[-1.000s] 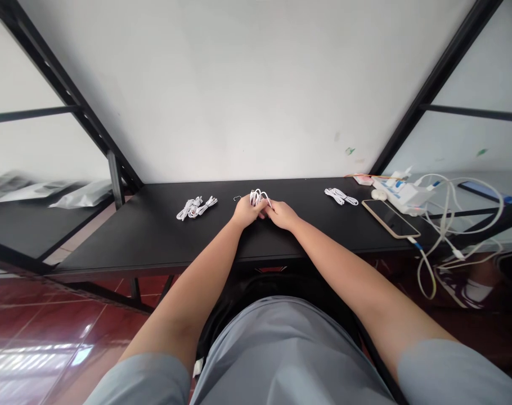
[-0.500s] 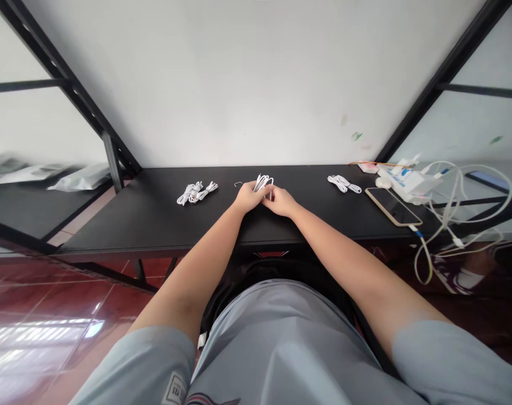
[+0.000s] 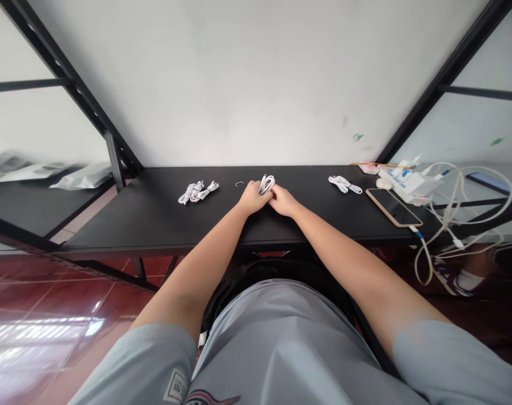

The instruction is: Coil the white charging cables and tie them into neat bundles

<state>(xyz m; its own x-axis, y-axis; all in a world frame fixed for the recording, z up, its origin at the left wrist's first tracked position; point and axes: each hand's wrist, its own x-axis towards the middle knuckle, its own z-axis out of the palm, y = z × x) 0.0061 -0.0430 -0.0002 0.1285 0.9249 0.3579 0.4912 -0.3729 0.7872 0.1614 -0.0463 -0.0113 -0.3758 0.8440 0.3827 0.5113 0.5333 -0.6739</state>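
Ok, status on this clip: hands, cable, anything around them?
Left hand and right hand together on one white cable coil. Coil held just above the black table. Nothing blocking; other cable bundles lie apart, phone off right.

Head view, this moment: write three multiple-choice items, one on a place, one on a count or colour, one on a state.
1. Where does the smartphone lie on the black table?
A. At its left end
B. Toward its right end
C. Between the hands

2. How many bundles of white cable lie on the table apart from the hands?
A. Two
B. Four
C. None

3. What are the left hand and right hand doing?
A. Resting flat and apart
B. Together on a coiled white cable
C. Lifting the phone

Answers:
1 B, the phone lies right of both hands, by the power strip.
2 A, the left bundle and the right bundle lie untouched.
3 B, both hands meet at the coil, fingers closed on it.
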